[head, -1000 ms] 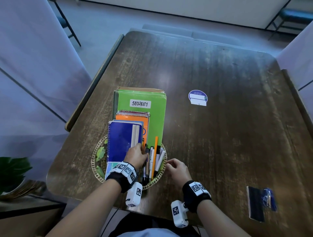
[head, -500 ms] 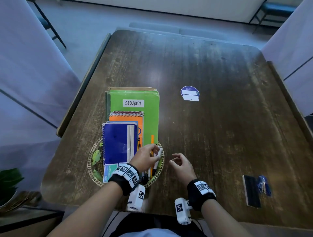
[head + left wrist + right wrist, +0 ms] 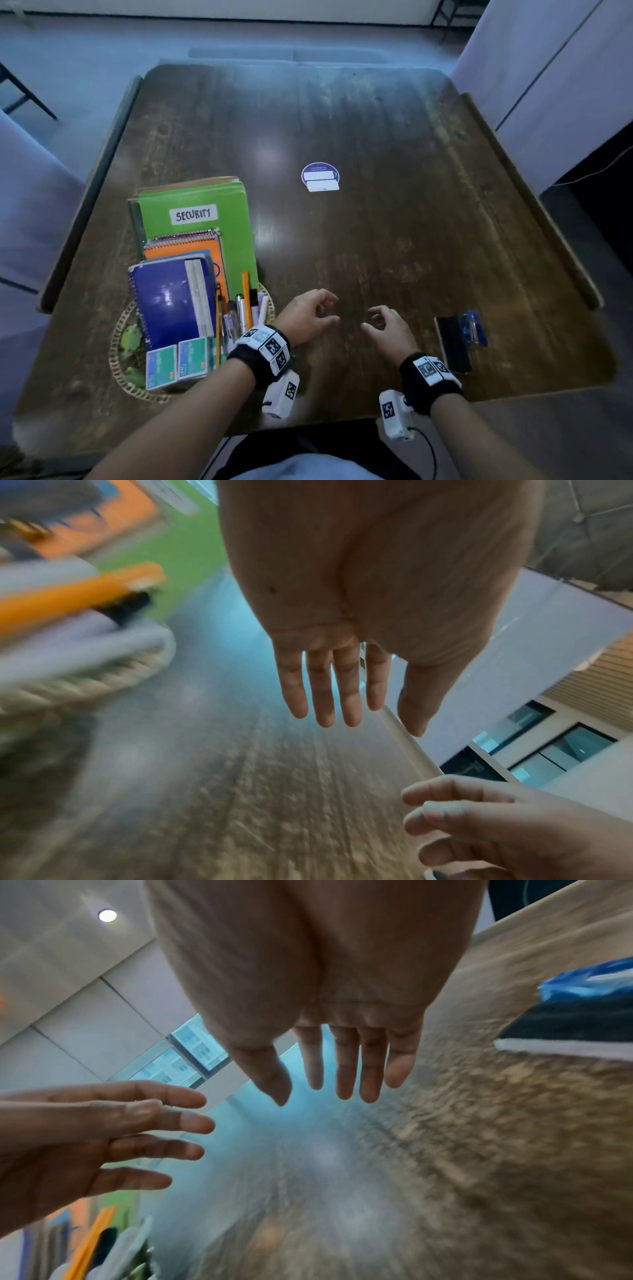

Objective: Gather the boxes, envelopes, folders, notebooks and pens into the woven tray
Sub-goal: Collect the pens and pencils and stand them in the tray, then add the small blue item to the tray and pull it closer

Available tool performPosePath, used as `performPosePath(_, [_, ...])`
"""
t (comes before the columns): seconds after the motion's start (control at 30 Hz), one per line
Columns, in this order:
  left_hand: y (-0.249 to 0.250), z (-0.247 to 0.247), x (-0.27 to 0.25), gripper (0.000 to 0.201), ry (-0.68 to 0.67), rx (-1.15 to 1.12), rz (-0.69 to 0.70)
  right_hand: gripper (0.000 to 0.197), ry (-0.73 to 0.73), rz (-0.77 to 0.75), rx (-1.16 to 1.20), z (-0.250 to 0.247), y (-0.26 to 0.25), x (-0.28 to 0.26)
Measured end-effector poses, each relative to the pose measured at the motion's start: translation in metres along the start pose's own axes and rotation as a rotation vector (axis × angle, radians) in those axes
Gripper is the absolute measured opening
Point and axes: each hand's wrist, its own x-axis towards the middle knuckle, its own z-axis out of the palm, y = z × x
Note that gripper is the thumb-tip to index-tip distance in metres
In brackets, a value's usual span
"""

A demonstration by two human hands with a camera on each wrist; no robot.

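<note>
Head view: left hand (image 3: 310, 317), right hand (image 3: 388, 329) empty

left hand (image 3: 308, 317): empty, fingers (image 3: 322, 691) loosely extended | right hand (image 3: 390, 329): empty, fingers relaxed, palm down

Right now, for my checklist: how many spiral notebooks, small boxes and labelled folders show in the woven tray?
Spiral notebooks: 2, blue notebook and orange notebook
Small boxes: 2, left box and right box
Labelled folders: 1, green folder
Total: 5
</note>
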Motion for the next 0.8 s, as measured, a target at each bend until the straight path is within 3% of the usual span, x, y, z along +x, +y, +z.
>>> performPosePath(0.17, [0.057,0.058,0.037,0.037,-0.135,0.050,-0.002,0.032,0.061,0.139,-0.140,-0.056,0.072,0.004])
performPosePath(0.37, [0.112,0.136,0.084,0.041,-0.249,0.373,0.161,0.058,0.062,0.264,-0.359,-0.096,0.141,0.000])
performPosePath(0.5, [0.132,0.179,0.114,0.050,-0.345,0.585,0.261,0.064,-0.003,0.231,-0.427,-0.095,0.167,0.002])
performPosePath(0.63, [0.142,0.202,0.133,0.058,-0.375,0.669,0.270,0.057,0.021,0.181,-0.457,-0.090,0.174,0.009])
performPosePath(0.8, [0.134,0.218,0.145,0.082,-0.475,0.820,0.286,0.057,0.032,0.122,-0.431,-0.085,0.185,0.013])
